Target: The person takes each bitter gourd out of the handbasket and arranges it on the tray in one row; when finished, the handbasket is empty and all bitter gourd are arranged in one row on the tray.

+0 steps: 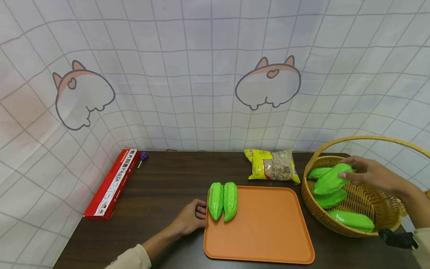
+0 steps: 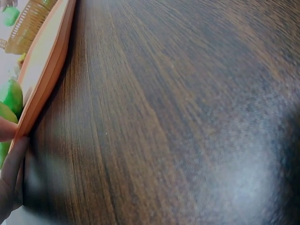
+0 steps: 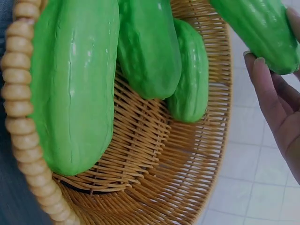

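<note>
My right hand holds a bright green, ridged bitter melon by one end, over the wicker basket. In the right wrist view, fingers and thumb grip the end of that bitter melon. Three more bitter melons lie inside the basket, one of them near its front wall. My left hand pinches the left rim of the orange tray, as the left wrist view shows at the rim. Two bitter melons lie side by side on the tray's upper left.
A tall arched handle rises over the basket. Behind the tray lies a yellow plastic bag. A red pasta box and a purple lollipop are at the left of the dark wooden table. A gridded cloth hangs behind.
</note>
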Tool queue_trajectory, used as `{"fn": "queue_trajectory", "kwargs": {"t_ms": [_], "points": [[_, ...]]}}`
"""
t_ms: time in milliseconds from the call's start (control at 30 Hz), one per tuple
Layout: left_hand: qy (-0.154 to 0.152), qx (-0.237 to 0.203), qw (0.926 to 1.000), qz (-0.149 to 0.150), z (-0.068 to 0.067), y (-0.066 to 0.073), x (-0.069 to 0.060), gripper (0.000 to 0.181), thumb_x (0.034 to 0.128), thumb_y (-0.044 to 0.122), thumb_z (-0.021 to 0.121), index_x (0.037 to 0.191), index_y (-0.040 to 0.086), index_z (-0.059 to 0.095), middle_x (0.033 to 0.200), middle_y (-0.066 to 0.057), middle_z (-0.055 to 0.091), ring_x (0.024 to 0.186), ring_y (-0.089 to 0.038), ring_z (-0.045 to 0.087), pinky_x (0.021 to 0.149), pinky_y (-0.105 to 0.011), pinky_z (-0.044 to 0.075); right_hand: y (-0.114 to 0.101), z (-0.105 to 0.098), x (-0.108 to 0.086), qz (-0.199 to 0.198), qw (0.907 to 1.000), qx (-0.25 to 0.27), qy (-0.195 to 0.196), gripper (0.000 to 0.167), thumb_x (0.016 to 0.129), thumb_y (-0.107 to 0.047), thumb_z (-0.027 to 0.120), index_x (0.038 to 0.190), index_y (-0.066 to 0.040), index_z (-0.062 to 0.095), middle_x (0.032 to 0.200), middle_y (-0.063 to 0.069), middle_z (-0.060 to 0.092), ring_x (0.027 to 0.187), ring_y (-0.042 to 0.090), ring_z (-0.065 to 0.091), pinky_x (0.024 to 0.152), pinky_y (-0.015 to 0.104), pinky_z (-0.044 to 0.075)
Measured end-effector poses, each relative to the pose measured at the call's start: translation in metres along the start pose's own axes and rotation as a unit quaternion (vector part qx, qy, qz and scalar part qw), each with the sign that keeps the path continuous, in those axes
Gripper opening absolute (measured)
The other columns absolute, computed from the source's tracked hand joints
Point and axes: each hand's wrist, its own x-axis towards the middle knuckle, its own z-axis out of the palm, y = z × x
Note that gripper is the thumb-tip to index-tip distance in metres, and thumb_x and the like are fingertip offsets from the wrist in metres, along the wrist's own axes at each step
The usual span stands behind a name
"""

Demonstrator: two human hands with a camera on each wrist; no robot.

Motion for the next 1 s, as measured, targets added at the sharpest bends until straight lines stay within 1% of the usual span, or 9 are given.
{"fn": "queue_trajectory", "kwargs": {"t_ms": [200,367,500,600,667,733,800,900,1000], "points": [[0.001,-0.001,1.0000,0.003,0.000,-0.001,0.000,0.063,0.0690,0.003,0.076,0.127,-0.004,0.053,0.108,-0.011,0.060,0.093,-0.018,0.061,0.084,-0.035,0.055,-0.006,0.002,-0.003,-0.017,0.9998,-0.007,0.011,0.062,0.103,-0.033,0.054,0.151,0.000,0.032,0.146,0.042,0.034,0.095,0.029,0.066,0.071,0.035,0.056],[0.003,-0.005,1.0000,0.005,0.001,-0.001,0.000,0.063,0.0691,0.003,0.077,0.127,-0.004,0.053,0.108,-0.012,0.060,0.093,-0.018,0.061,0.084,-0.035,0.055,-0.013,0.004,-0.007,-0.024,0.9994,-0.009,0.022,0.060,0.104,-0.032,0.054,0.151,-0.001,0.034,0.149,0.040,0.032,0.090,0.020,0.067,0.070,0.035,0.057],[0.004,-0.004,1.0000,0.006,0.001,-0.001,0.000,0.063,0.0690,0.003,0.076,0.127,-0.004,0.053,0.108,-0.012,0.060,0.093,-0.018,0.061,0.084,-0.035,0.055,-0.017,0.006,-0.009,-0.017,0.9996,0.009,0.022,0.059,0.104,-0.032,0.052,0.152,-0.002,0.033,0.149,0.038,0.034,0.092,0.020,0.067,0.072,0.035,0.057],[0.004,-0.004,1.0000,0.006,0.000,-0.001,0.000,0.063,0.0690,0.003,0.076,0.127,-0.004,0.053,0.108,-0.012,0.060,0.094,-0.018,0.061,0.083,-0.035,0.055,-0.020,0.007,-0.011,-0.015,0.9994,0.028,0.016,0.059,0.105,-0.031,0.051,0.153,-0.003,0.033,0.150,0.036,0.034,0.095,0.022,0.067,0.074,0.035,0.058],[0.004,-0.006,1.0000,0.006,0.000,-0.001,0.000,0.063,0.0691,0.003,0.076,0.128,-0.004,0.053,0.108,-0.012,0.060,0.094,-0.018,0.061,0.083,-0.034,0.055,-0.022,0.009,-0.012,-0.016,0.9992,0.034,0.013,0.057,0.105,-0.031,0.051,0.153,-0.004,0.035,0.151,0.035,0.032,0.098,0.020,0.066,0.075,0.036,0.058],[0.005,-0.007,0.9999,0.006,-0.001,-0.001,-0.001,0.063,0.0689,0.002,0.076,0.128,-0.004,0.053,0.108,-0.012,0.060,0.094,-0.018,0.061,0.083,-0.033,0.055,-0.024,0.011,-0.014,-0.025,0.9989,0.038,0.014,0.054,0.105,-0.029,0.051,0.152,-0.007,0.037,0.153,0.032,0.031,0.105,0.024,0.066,0.078,0.038,0.058],[0.006,-0.007,0.9999,0.006,-0.001,0.000,-0.001,0.063,0.0688,0.003,0.076,0.127,-0.004,0.053,0.108,-0.012,0.060,0.094,-0.018,0.061,0.082,-0.031,0.054,-0.027,0.012,-0.016,-0.034,0.9984,0.041,0.015,0.052,0.105,-0.028,0.051,0.151,-0.009,0.039,0.155,0.030,0.030,0.112,0.032,0.064,0.081,0.042,0.059],[0.007,-0.008,0.9999,0.007,-0.001,0.000,-0.001,0.063,0.0687,0.003,0.076,0.127,-0.004,0.053,0.108,-0.012,0.060,0.093,-0.018,0.061,0.082,-0.030,0.054,-0.031,0.014,-0.017,-0.053,0.9972,0.052,0.014,0.050,0.105,-0.025,0.051,0.151,-0.009,0.038,0.157,0.031,0.024,0.123,0.053,0.052,0.084,0.046,0.058],[0.006,-0.006,0.9999,0.006,-0.001,0.000,-0.001,0.063,0.0690,0.003,0.076,0.127,-0.004,0.053,0.108,-0.012,0.060,0.093,-0.018,0.061,0.083,-0.031,0.054,-0.034,0.015,-0.019,-0.062,0.9964,0.057,0.014,0.049,0.105,-0.022,0.051,0.150,-0.009,0.038,0.157,0.034,0.023,0.127,0.063,0.042,0.082,0.043,0.058]]}}
